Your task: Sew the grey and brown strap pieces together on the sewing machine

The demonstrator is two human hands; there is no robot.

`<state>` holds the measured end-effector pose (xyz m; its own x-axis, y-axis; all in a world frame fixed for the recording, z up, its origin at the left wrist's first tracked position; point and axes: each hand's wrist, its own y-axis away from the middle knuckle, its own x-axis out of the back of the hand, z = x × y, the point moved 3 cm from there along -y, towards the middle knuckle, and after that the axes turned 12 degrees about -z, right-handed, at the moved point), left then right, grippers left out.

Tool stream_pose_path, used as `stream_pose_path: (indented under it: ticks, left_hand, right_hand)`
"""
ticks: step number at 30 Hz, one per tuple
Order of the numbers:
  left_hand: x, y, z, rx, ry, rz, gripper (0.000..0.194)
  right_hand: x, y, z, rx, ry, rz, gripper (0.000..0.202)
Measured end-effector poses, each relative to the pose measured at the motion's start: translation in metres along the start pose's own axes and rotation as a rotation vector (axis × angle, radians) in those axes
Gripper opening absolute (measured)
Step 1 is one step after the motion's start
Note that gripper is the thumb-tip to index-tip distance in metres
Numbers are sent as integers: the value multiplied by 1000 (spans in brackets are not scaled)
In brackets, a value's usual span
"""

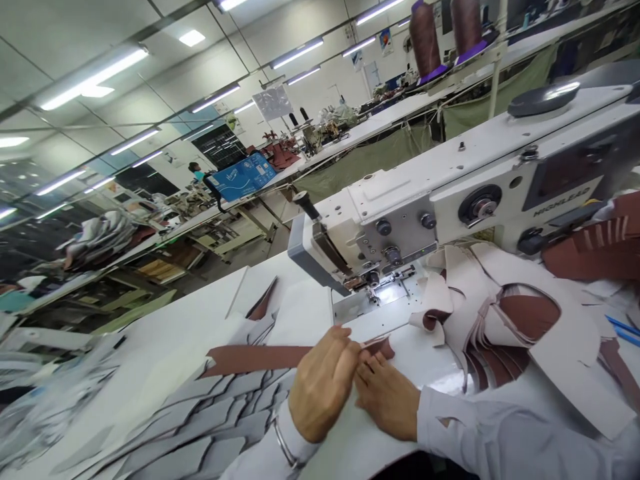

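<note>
A reddish-brown strip of material (260, 359), perhaps leather or coated fabric, lies across the white table in front of the sewing machine (360, 233). My left hand (323, 383) is closed over the strip, its fingers bent toward the right. Close against it, my right hand (387, 395) has its fingers curled in and pinches the same piece. A short end of the strip with a pale underside shows beyond my fingers. The machine's needle area is just behind my hands, apart from them. My fingertips are partly hidden.
Overlapping grey-backed pieces (200, 427) spread over the table at left. A pile of pale, brown-faced cut pieces (490, 313) sits under the machine arm at right, near blue pens (623, 328). Brown thread cones (425, 40) stand behind. Farther tables hold a blue box (243, 177).
</note>
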<state>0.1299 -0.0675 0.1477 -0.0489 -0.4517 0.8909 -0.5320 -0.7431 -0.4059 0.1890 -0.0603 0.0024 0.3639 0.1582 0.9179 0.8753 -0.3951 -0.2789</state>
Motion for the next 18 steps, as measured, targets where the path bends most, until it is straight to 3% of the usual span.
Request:
stream_pose_path:
  ticks: [2,4,7,9,13,18]
  left_hand:
    - [-5,29,-17,44,-172,-88,17]
    - [-22,51,-30,129,-249,-179,23]
    - [-55,71,-39,276,-94,-250,26]
    - [-72,76,-40,304,94,-224,24]
    - [-89,70,-41,168,232,-160,24]
    - [-98,58,-56,102,357,-407,21]
  right_hand:
    - [-3,-1,-5,20,40,-10,55]
    - [-9,-4,-12,27,96,-39,62]
    - [-16,-15,-21,-18,109,-91,72]
    - [-15,-25,-23,-52,83,-124,74]
    - [-4,-43,-14,-34,27,-272,60]
    - [-1,-53,2,64,26,-445,48]
